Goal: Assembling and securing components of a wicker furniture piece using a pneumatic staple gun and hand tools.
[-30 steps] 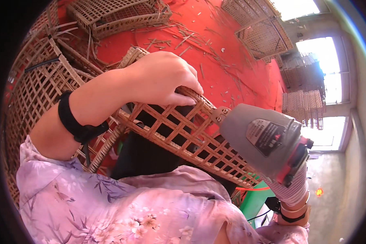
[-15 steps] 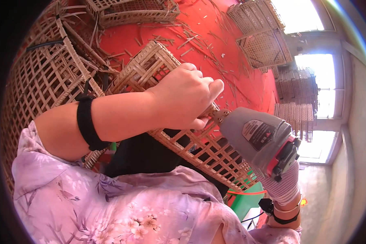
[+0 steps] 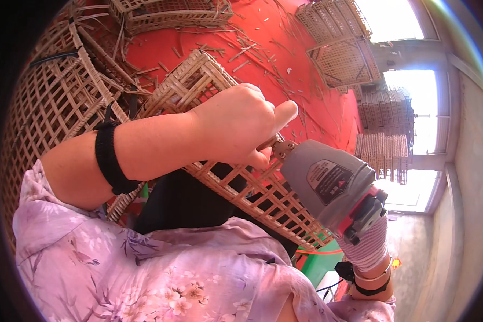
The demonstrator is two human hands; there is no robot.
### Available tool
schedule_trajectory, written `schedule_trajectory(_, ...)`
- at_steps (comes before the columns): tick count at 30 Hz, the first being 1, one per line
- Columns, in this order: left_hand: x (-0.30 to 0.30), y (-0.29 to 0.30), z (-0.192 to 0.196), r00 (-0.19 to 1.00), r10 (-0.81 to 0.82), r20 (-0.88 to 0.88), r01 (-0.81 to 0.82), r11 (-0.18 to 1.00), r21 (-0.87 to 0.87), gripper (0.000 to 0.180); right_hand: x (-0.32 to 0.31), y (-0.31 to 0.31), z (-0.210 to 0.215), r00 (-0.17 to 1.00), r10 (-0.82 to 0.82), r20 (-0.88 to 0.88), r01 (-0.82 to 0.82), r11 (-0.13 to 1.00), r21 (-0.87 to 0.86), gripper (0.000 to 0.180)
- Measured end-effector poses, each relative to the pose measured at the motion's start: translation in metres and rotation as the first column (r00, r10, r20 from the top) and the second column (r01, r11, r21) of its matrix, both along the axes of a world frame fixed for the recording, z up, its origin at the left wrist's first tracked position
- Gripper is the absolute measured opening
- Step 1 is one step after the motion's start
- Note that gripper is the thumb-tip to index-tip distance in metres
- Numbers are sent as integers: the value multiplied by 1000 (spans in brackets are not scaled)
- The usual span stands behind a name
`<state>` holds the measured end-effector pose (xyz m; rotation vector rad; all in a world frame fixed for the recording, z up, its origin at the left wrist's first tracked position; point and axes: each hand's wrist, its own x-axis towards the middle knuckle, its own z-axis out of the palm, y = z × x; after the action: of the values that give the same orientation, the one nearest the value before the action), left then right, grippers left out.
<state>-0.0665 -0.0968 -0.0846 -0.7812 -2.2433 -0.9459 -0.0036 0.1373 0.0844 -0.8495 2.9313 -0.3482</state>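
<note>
A long wicker basket (image 3: 252, 203) of open lattice weave slants across my lap, with one end at the upper left and the other at the lower right. My left hand (image 3: 236, 124) is closed over its middle rim, and the fingers hide the spot they grip. In my right hand (image 3: 366, 248), which wears a striped glove, is a grey power tool (image 3: 330, 180) with a label and a red and black end. The tool's metal nose touches or nearly touches the basket beside my left fingers. Most of my right fingers are hidden behind the tool.
A large lattice basket (image 3: 53, 107) stands at the left, another basket (image 3: 177, 15) at the top. Cut strips (image 3: 241, 48) litter the red floor covering (image 3: 300, 70). Stacked woven panels (image 3: 386, 115) stand by the windows. A green object (image 3: 319, 266) and orange hose lie under the basket's right end.
Both hands, the tool and the basket have shifted slightly left in the picture. The tool's nose stays close to my left fingers, and both grips are kept.
</note>
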Motion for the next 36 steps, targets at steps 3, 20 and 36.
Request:
schedule_trajectory(3,1,0,1,1000,7,-1,-7,1000,-1,45,-3,-1,0,998,26,48,-30,996,84,41)
schedule_trajectory(20,6,-20,15,988,-118,104,124,991,-50,48,27,82,37,986,-23,-165,14,998,-57,43)
schedule_trajectory(36,-25,-19,58,853,-221,473,322,936,-143,26,149,321,-2,480,-773,416,805,199,-559,19)
